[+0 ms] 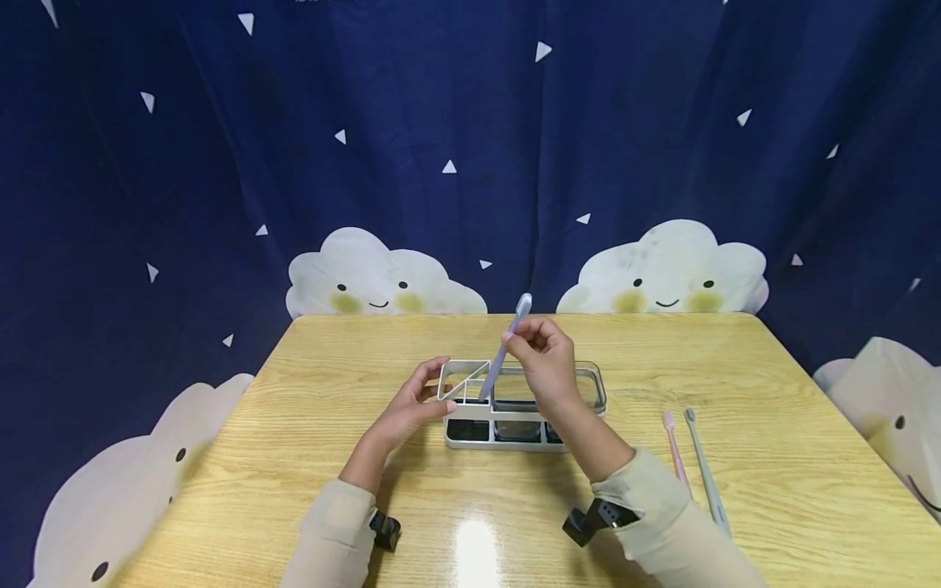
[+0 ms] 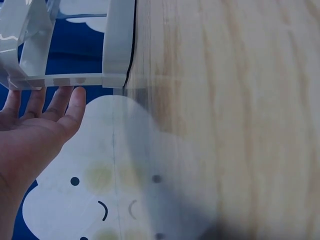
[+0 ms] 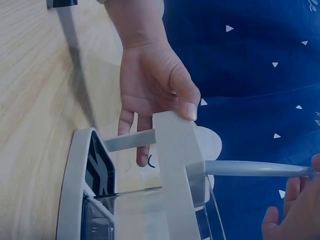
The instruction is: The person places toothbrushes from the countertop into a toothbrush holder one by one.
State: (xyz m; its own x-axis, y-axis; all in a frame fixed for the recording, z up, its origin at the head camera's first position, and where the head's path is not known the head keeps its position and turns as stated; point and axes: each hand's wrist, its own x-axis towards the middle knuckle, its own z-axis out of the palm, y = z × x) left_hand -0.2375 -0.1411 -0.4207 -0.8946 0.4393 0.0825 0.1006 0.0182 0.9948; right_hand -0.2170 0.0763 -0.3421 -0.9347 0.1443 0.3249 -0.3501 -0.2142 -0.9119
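A white toothbrush holder (image 1: 503,415) with divided top openings and clear parts stands mid-table. My left hand (image 1: 412,406) grips its left end, thumb at the front of the upper rim and fingers round the far side. In the left wrist view, the fingers of that hand (image 2: 37,132) touch the holder's end (image 2: 117,45). My right hand (image 1: 547,363) pinches a purple toothbrush (image 1: 498,359), bristle head up and tilted. Its handle's lower end is in a small left-hand opening of the holder; in the right wrist view the toothbrush handle (image 3: 245,168) meets the top rim (image 3: 172,155).
A pink toothbrush (image 1: 675,447) and a grey-blue toothbrush (image 1: 707,474) lie on the wooden table (image 1: 331,376) to the right, beside my right sleeve. A dark blue curtain (image 1: 456,98) with white clouds hangs behind and around the table.
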